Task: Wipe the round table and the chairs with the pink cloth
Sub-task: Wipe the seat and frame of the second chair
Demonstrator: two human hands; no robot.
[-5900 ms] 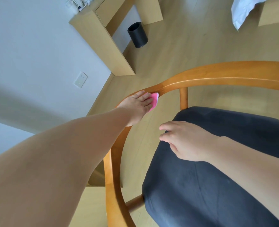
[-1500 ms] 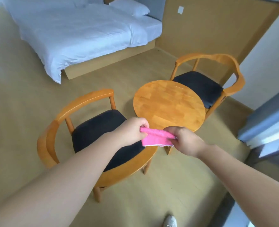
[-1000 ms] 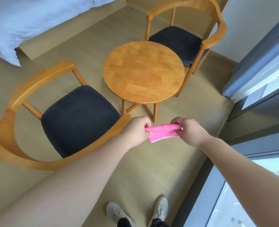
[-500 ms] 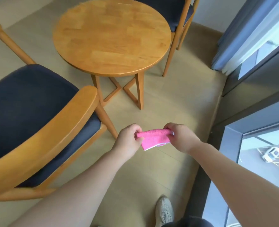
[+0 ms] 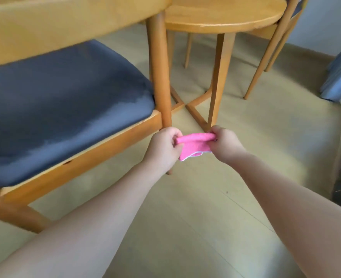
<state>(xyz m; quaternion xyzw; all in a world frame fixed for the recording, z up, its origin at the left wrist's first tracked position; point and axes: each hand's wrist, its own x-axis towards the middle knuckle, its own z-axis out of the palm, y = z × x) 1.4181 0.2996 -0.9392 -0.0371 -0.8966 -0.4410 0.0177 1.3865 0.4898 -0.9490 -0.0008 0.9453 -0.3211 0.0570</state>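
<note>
Head view: left hand (image 5: 163,146) and right hand (image 5: 224,144) each pinch an end of the pink cloth (image 5: 193,146), stretched in the air beside the chair's (image 5: 65,109) front leg (table (image 5: 223,15) beyond). Best refold to a clean face, then wipe that leg top to bottom.

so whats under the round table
Under the round table its wooden legs meet a crossed base on bare wood floor. The near chair leg and both hands with the pink cloth cover part of the base.
</note>
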